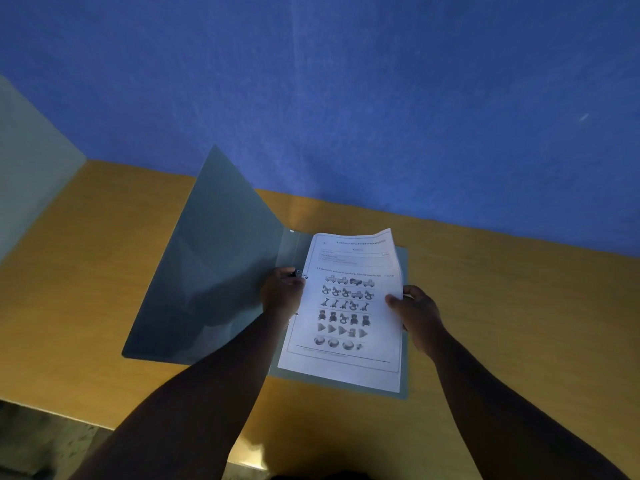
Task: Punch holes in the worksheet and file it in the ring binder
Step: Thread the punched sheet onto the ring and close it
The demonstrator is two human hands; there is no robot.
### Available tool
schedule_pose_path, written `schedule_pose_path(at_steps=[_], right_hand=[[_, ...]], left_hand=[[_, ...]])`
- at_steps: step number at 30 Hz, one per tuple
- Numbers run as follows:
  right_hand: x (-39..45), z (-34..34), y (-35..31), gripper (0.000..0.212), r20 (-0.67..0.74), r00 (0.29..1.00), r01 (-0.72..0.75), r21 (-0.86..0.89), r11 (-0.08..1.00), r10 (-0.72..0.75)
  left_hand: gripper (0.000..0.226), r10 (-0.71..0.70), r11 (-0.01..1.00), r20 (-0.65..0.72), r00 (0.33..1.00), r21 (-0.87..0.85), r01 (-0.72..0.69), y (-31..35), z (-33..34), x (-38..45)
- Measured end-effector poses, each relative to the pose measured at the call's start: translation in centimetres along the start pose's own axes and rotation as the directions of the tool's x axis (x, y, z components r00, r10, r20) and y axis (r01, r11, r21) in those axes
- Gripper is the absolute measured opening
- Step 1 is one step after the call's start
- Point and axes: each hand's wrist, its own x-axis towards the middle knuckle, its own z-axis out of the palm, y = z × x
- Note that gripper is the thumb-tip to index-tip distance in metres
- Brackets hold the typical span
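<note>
Both forearms reach over the surface [485, 306]. Worksheet [346, 317] lies in the open ring binder [214, 271]. Right hand [417, 315] pinches its right edge; left hand [282, 294] fingers curl at the upper ring [300, 274]. Align both holes before pressing down.

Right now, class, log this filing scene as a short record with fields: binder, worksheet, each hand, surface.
binder: grey ring binder lying open on the desk, its front cover raised at a slant to the left
worksheet: printed picture worksheet over the binder's right half, its left edge at the rings
left hand: left hand at the worksheet's left edge, by the upper ring
right hand: right hand pinches the worksheet's right edge
surface: wooden desk against a blue wall
</note>
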Motion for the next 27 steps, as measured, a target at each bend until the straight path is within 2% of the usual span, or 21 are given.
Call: schedule_pose_path(at_steps=[3,8,14,22,27], right_hand=[[-0.1,-0.1,-0.1,0.011,0.001,1.0,0.002,0.007,1.0,-0.002],[-0.1,0.0,-0.1,0.011,0.008,1.0,-0.016,0.027,1.0,0.016],[-0.1,0.1,-0.1,0.013,0.015,0.999,-0.03,0.026,0.999,0.03],[-0.3,0.2,-0.1,0.015,0.024,1.0,-0.017,0.055,0.998,0.016],[0.0,0.3,0.1,0.013,0.026,0.999,-0.042,0.095,0.995,0.039]], left_hand=[[0.026,0.02,1.0,-0.006,1.0,0.016,-0.02,0.1,-0.1,-0.1],[0.024,0.03,0.987,0.004,1.0,0.157,-0.031,0.3,-1.1,-0.2],[0.032,0.104,0.901,0.243,0.964,0.387,-0.195,-0.3,-2.5,0.4],[0.026,0.104,0.868,0.331,0.938,0.43,-0.248,-0.2,-3.2,0.6],[0.028,0.064,0.796,0.417,0.907,0.527,-0.298,0.4,-3.5,0.8]])
